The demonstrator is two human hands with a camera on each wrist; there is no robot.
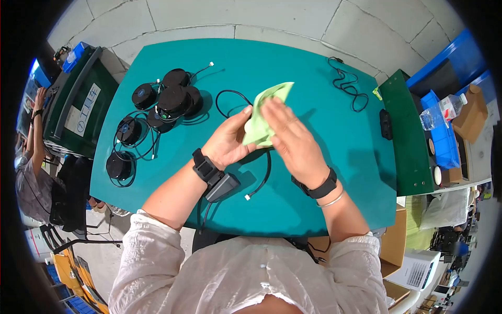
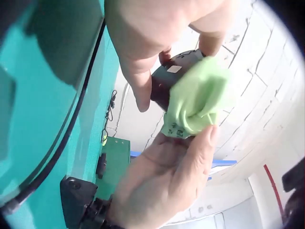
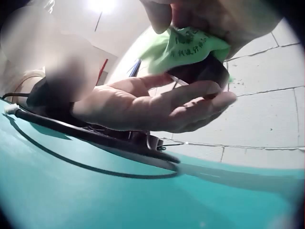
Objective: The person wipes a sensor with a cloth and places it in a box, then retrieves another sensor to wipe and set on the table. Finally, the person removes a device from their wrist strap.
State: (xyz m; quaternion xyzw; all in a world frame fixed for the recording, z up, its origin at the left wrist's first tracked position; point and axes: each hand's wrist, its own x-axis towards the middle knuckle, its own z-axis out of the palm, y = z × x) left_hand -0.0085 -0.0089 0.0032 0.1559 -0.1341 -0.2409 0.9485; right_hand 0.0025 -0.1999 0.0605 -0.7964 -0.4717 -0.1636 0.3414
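My left hand (image 1: 228, 140) holds a black round device (image 2: 161, 88) from below, its fingers and thumb about the edge. A pale label shows on the device's side. Over its face lies a light green cloth (image 1: 260, 121) with dark printed characters, covering most of the device in the head view. My right hand (image 1: 295, 140) holds the cloth against the device, fingers laid across it. A black cable (image 1: 268, 172) with a white plug at its end hangs below the hands.
Several similar black round devices (image 1: 174, 99) with cables sit at the left of the green table (image 1: 314, 209). A coiled black cord (image 1: 345, 86) lies at the back right. A green cabinet (image 1: 415, 141) and blue bin (image 1: 442, 138) stand at the right. Another person (image 1: 34, 178) is at far left.
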